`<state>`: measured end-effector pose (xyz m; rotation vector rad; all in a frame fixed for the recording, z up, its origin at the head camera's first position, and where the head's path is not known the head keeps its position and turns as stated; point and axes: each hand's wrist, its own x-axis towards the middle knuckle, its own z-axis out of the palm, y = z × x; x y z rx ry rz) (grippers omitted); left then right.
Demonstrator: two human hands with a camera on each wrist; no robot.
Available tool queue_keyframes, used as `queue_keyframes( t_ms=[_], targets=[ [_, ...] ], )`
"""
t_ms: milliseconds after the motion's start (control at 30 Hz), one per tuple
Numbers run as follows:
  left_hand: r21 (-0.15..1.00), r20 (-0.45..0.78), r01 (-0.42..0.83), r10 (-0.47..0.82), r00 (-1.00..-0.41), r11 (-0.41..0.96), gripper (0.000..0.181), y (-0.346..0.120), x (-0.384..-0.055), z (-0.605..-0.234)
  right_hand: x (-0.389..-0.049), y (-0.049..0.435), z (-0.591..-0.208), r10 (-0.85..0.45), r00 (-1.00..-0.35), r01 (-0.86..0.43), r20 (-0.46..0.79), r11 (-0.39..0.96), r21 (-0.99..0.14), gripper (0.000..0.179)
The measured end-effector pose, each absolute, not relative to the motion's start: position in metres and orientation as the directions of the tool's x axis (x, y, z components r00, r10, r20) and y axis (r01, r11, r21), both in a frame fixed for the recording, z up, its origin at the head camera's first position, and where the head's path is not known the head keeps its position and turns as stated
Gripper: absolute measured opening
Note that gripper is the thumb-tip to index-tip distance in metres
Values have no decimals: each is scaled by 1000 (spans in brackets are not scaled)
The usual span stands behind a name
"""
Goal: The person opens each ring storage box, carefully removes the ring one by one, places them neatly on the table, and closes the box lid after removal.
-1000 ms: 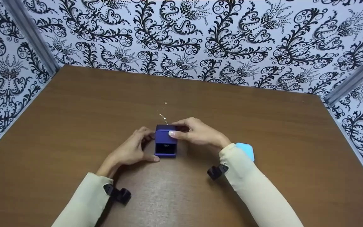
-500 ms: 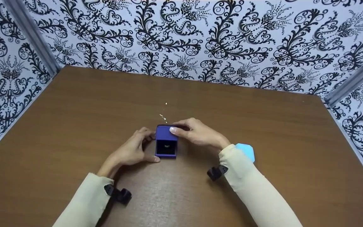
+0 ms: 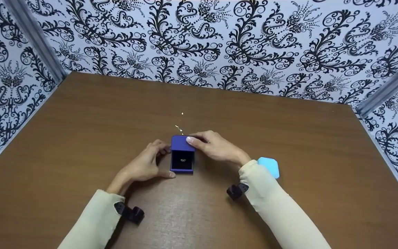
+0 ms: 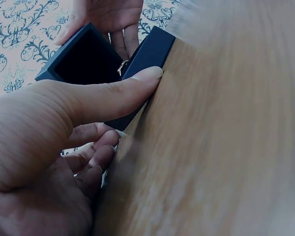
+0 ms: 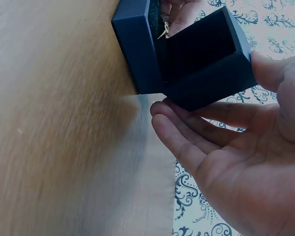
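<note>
A dark blue ring box (image 3: 181, 171) stands on the wooden table with its hinged lid (image 3: 179, 143) raised and leaning back. Inside, a small gold ring (image 3: 183, 160) sits in the black lining; the right wrist view shows this gold ring (image 5: 163, 31) standing up from the insert. My left hand (image 3: 143, 164) holds the base from the left, its thumb (image 4: 113, 98) along the front edge and its other fingers toward the back. On the other side, my right hand (image 3: 218, 147) grips the lid, thumb on its upper edge and fingers behind it.
Behind the box, a thin gold chain (image 3: 179, 129) lies on the table (image 3: 116, 114). A light blue angular case (image 3: 268, 167) sits right of the box, partly covered by the right sleeve. Patterned walls (image 3: 199, 41) border the table at back and sides.
The lid has swung further up and back under my right hand, uncovering more of the black lining and the ring. My left hand stays in place on the base.
</note>
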<state>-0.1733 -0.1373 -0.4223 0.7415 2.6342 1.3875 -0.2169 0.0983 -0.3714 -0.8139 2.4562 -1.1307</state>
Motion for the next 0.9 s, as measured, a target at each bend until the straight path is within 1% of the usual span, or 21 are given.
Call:
queue_keyframes(
  t_ms=[300, 433, 767, 900],
  targets=[
    [790, 170, 396, 452, -875, 468, 60, -138, -173, -423, -216, 95, -373, -576, -815, -307, -64, 521, -796, 42],
    [791, 159, 386, 449, -879, 475, 59, -138, -173, -423, -216, 95, -375, -568, -821, -290, -64, 510, -810, 43],
    [779, 141, 373, 439, -887, 504, 63, -138, -172, -423, -215, 93, -379, -558, -829, -249, -52, 450, -858, 47],
    [777, 141, 373, 438, -888, 506, 63, -138, -172, -423, -215, 92, -380, -538, -841, -231, -57, 452, -862, 50]
  ],
)
